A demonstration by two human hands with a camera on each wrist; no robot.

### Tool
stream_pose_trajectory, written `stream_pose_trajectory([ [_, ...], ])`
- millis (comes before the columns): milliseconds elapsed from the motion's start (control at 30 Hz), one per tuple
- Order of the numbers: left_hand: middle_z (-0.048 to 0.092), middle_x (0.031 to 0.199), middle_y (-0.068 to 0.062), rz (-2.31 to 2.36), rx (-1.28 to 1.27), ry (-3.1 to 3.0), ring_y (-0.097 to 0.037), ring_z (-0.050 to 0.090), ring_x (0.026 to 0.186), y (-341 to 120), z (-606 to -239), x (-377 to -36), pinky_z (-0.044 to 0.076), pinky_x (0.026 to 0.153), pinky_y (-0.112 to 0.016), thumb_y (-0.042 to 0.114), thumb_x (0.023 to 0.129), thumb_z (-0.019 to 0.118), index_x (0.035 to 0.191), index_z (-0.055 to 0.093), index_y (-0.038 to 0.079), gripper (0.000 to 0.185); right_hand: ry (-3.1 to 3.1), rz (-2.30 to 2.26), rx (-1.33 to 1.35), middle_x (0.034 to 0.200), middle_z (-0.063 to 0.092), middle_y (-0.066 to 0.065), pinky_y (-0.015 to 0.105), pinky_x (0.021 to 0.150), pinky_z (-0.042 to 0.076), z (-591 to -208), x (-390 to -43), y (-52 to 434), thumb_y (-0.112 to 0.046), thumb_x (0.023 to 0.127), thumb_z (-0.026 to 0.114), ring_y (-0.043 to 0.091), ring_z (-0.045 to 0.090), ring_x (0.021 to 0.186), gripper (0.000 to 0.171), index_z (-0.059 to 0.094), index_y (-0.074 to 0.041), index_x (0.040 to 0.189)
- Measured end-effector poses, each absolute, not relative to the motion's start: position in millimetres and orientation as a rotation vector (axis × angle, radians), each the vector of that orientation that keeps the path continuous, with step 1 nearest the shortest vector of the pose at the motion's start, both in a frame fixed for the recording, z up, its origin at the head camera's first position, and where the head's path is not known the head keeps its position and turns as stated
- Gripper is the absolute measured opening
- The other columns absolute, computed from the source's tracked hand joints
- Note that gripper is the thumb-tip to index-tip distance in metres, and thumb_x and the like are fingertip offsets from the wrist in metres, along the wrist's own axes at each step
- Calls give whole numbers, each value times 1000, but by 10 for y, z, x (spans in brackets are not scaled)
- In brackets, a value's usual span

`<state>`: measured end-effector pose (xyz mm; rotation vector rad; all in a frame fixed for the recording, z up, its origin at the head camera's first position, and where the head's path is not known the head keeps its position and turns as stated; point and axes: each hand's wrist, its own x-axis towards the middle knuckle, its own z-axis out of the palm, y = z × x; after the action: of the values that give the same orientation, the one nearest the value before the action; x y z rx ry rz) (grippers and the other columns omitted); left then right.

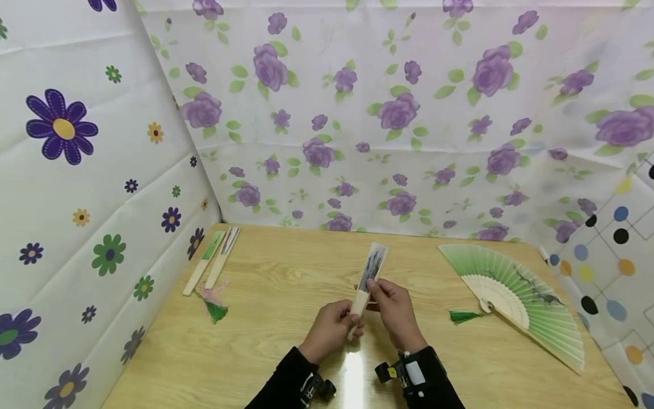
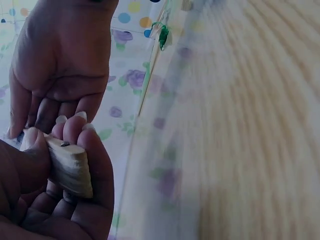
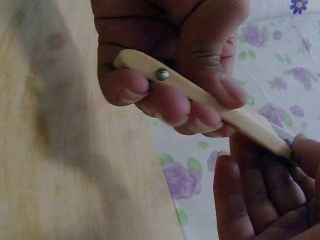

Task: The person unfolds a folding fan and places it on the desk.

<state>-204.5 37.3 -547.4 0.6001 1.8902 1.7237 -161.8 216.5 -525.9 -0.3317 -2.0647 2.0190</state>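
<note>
Your left hand (image 1: 329, 328) is gripping the closed pale-wood folding fan (image 1: 369, 279) at its pivot; beyond, your right fingers (image 1: 378, 289) are pinching its upward-angled slats.

Head view bright, evenly lit, sharp; glare patch on worktop (image 1: 352, 369) between the wrists; wide-angle bending at edges. Both wrist views dimmer, bluish cast, background motion-blurred, close hands dark and soft.

Head view looks down from above; 2 wrist views (close) share the folded fan (image 1: 369, 279).
</note>
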Motion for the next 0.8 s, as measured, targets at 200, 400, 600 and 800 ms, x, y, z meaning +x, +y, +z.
stream_pose_trajectory([
  [200, 79, 98, -19, 1781, 590, 1913, -13, 76, 83, 399, -5513, -2003, 66, 74, -28, 0, 114, 61, 122, 74, -11, 18, -1930, 2064, -458, 92, 75, 6, 32, 74, 72, -5267, -1622, 2108, -20, 120, 62, 15, 80, 83, 37, 72, 7, 95],
  [400, 82, 103, -30, 1867, 568, 1941, -14, 78, 81, 410, -5531, -2033, 68, 71, -30, -2, 114, 61, 130, 73, -12, 22, -1686, 2124, -553, 86, 70, 1, 30, 67, 71, -5292, -1676, 2058, -21, 119, 64, 13, 77, 78, 45, 60, 1, 80],
  [600, 80, 102, -29, 1898, 515, 1851, -11, 75, 79, 419, -5549, -2067, 66, 72, -26, -2, 115, 57, 139, 69, -14, 29, -1737, 2145, -460, 98, 78, -2, 32, 75, 71, -5306, -1691, 2095, -26, 119, 65, 14, 80, 94, 40, 71, 6, 96],
  [800, 81, 102, -31, 1916, 480, 1763, -9, 77, 80, 427, -5619, -2062, 67, 76, -26, -1, 116, 57, 136, 67, -19, 29, -1836, 2230, -384, 102, 81, -2, 33, 82, 72, -5331, -1697, 2158, -24, 118, 66, 14, 81, 94, 33, 78, 6, 118],
])
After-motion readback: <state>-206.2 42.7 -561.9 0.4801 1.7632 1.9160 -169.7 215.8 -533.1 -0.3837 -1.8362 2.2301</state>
